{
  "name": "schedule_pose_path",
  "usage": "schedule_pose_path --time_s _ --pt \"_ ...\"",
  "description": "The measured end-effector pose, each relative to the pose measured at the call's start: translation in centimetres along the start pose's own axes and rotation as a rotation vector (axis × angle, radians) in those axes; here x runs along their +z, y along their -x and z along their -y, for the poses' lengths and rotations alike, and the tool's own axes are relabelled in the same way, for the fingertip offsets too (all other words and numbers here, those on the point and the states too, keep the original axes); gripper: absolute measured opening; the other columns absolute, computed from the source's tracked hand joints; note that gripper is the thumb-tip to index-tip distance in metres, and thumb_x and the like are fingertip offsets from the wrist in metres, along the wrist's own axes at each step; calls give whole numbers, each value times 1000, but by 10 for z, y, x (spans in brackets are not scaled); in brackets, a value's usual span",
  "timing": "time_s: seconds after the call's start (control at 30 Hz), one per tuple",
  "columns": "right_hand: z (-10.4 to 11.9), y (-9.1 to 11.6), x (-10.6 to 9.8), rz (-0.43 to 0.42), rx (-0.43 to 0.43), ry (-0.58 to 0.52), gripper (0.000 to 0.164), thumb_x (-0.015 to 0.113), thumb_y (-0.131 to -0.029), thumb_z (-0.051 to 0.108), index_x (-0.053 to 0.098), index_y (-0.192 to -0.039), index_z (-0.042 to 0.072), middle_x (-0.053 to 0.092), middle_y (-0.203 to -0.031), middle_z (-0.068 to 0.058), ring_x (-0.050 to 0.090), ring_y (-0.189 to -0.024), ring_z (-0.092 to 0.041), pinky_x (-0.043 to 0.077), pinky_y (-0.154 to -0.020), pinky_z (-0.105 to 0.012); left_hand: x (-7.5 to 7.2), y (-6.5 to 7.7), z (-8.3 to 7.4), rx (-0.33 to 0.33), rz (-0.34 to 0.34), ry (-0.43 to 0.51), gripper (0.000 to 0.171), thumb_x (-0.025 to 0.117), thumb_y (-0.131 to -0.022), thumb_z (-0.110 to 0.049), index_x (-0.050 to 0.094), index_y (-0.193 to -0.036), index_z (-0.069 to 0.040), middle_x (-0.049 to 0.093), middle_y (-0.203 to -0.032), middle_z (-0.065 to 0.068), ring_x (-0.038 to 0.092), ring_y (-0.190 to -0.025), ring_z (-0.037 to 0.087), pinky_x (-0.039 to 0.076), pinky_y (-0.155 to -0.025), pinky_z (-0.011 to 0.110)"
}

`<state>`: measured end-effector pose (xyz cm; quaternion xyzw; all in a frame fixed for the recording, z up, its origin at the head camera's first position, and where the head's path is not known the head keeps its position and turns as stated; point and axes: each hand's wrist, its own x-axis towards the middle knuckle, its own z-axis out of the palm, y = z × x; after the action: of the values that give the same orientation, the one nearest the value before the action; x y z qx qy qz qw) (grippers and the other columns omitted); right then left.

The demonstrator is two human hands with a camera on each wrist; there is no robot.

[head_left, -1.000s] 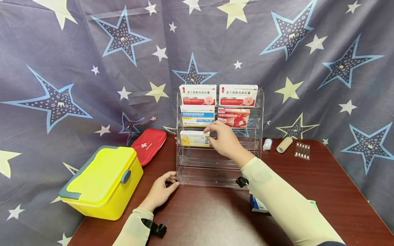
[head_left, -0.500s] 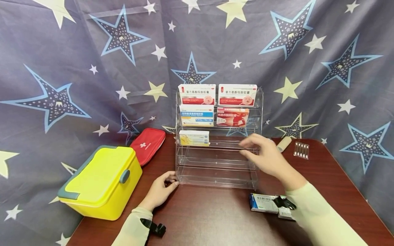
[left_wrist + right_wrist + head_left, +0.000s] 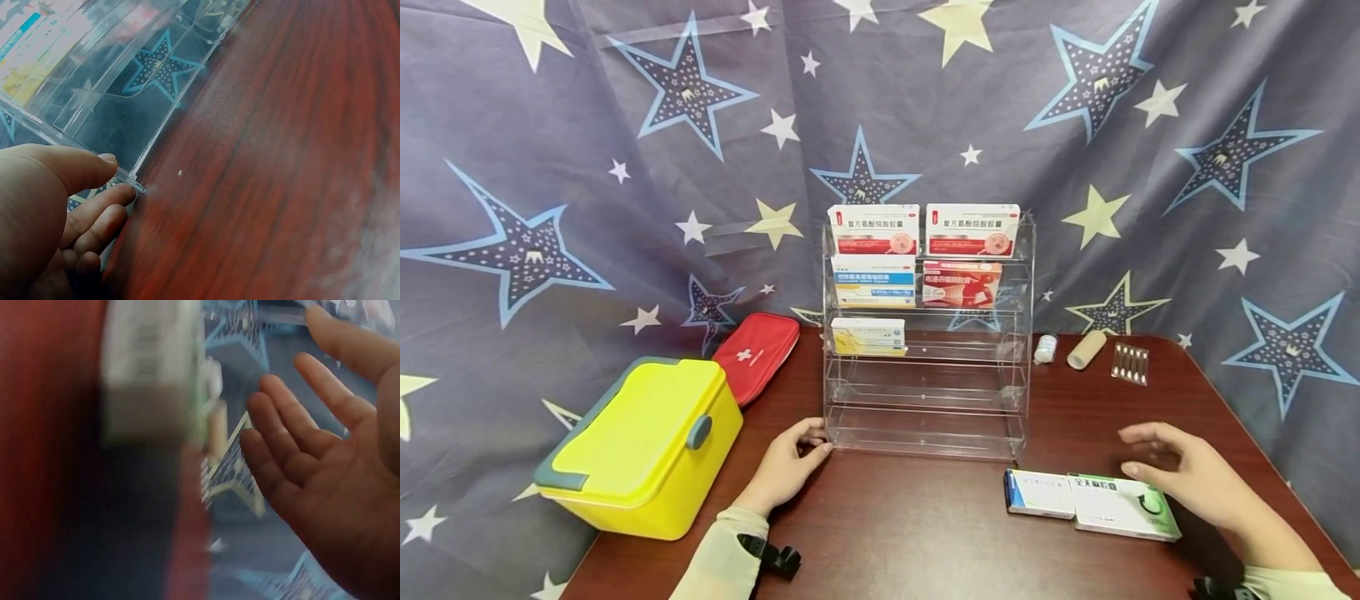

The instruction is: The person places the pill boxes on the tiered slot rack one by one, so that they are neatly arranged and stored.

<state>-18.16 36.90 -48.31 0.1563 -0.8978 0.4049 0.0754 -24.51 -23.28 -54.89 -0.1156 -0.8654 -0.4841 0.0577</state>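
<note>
A clear acrylic display rack (image 3: pixel 925 392) stands upright on the table, with medicine boxes on its upper tiers. Two red-and-white boxes fill the top; a blue-and-white box (image 3: pixel 875 282) and a red box (image 3: pixel 962 284) sit below them. On the third tier leans a yellow-and-white box (image 3: pixel 868 337). My left hand (image 3: pixel 790 462) holds the rack's lower left corner, thumb and fingers on either side of the edge in the left wrist view. Over the table at right, my right hand (image 3: pixel 1187 475) hovers with fingers spread beside a green-and-white box (image 3: pixel 1123 506). A blue-and-white carton (image 3: pixel 1037 493) adjoins that box.
A yellow lidded bin (image 3: pixel 647 450) stands at the left, with a red first-aid pouch (image 3: pixel 756 357) behind it. Toward the back right lie a small white roll (image 3: pixel 1045 349), a tan roll (image 3: pixel 1086 350) and a swab pack (image 3: pixel 1130 363). A star-patterned curtain (image 3: pixel 1000 100) hangs behind.
My right hand has left the yellow-and-white box on the third tier and moved right and down to the boxes on the table. My left hand has stayed at the rack's corner.
</note>
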Motion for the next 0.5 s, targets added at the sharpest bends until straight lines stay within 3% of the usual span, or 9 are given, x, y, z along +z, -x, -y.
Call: schedule_pose_path --time_s 0.17,0.37,0.5 --pt "-27 20 -11 86 52 1 45 81 -93 16 65 -135 6 72 -124 -11 69 -107 -9 54 -81 -23 -1 0 1 -5 -4 2 36 80 -94 -12 69 -128 -12 73 -105 -3 69 -99 16 49 -89 38" --pt "-47 27 -10 148 20 -63 47 80 -93 9 64 -136 2 72 -125 -11 68 -105 -12 54 -81 -23 0 0 2 7 5 4 35 80 -94 -12 69 -128 -11 73 -104 -3 69 -99 17 50 -89 37" --pt "-54 30 -9 145 6 -85 46 80 -92 6 65 -135 1 73 -123 -10 68 -103 -10 54 -81 -23 1 0 2 7 4 8 34 80 -94 -12 70 -126 -13 72 -104 -3 68 -99 17 50 -89 38"
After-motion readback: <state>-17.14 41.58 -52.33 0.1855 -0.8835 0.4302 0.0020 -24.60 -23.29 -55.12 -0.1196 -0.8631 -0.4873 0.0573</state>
